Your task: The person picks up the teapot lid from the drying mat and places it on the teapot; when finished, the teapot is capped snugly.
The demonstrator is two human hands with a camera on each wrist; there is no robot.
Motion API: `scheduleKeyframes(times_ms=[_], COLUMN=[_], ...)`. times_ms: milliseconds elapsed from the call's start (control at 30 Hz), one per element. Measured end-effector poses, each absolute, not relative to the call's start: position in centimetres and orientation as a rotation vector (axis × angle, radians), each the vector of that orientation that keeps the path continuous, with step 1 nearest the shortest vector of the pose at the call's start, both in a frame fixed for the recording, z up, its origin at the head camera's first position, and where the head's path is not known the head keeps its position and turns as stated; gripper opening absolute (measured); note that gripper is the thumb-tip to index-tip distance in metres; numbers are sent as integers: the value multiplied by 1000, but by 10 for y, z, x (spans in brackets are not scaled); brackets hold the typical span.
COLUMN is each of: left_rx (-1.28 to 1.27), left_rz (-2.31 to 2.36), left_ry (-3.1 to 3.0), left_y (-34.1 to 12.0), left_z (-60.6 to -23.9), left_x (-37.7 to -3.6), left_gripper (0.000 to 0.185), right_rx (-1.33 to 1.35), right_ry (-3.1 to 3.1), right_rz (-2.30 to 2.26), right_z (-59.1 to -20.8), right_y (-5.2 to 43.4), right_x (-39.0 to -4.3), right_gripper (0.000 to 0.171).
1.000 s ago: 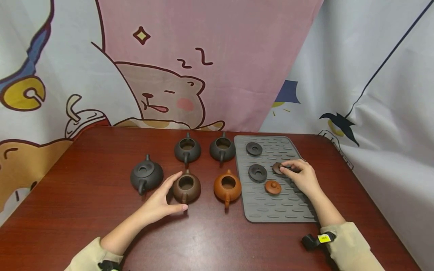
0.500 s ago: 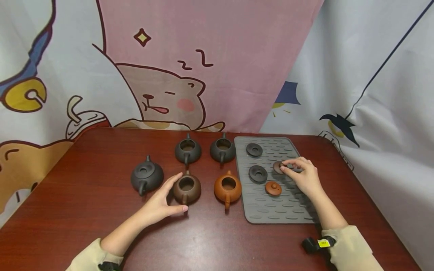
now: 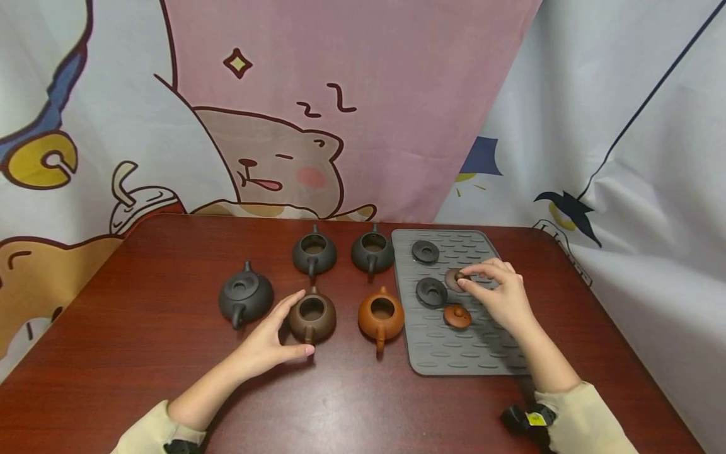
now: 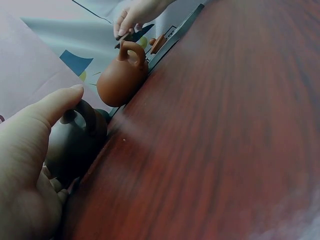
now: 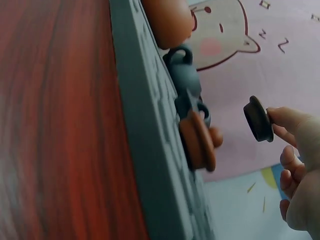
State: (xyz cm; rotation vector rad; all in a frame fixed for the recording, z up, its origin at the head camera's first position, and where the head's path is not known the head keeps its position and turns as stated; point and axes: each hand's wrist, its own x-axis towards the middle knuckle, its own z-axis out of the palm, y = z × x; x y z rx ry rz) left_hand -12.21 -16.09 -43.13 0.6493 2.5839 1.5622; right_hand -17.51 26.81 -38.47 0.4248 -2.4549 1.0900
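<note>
My left hand (image 3: 263,343) spans the brown teapot (image 3: 324,318), thumb at its handle and fingers at the spout side; the pot is lidless and stands on the table. My right hand (image 3: 506,296) pinches the knob of a brown teapot lid (image 3: 451,279), and the right wrist view shows this lid (image 5: 256,119) lifted off the grey mat (image 3: 448,360). Below it on the mat lies an orange lid (image 3: 457,317), knob up. Two dark lids (image 3: 425,251) rest on the mat to the left. An orange teapot (image 3: 368,321), uncovered, stands between the brown pot and the mat.
Two dark teapots without lids, one at left (image 3: 314,257) and one at right (image 3: 374,253), stand at the back. Another dark teapot (image 3: 245,295), lid on, is left of my left hand. A printed curtain (image 3: 397,113) hangs behind the table (image 3: 317,403).
My right hand has carried the brown lid a little to the left over the mat. The left hand keeps its place at the brown teapot.
</note>
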Motion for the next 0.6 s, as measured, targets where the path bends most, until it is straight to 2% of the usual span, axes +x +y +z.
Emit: scheduleKeyframes(times_ms=[600], left_rx=[662], left_rz=[1559], left_ry=[2579], left_y=[-162], left_z=[-430], left_x=[-121], left_gripper=[93], right_rx=[599], right_ry=[-2371], right_rz=[1151], right_z=[-359], right_y=[217], right_x=[-157], right_gripper=[19])
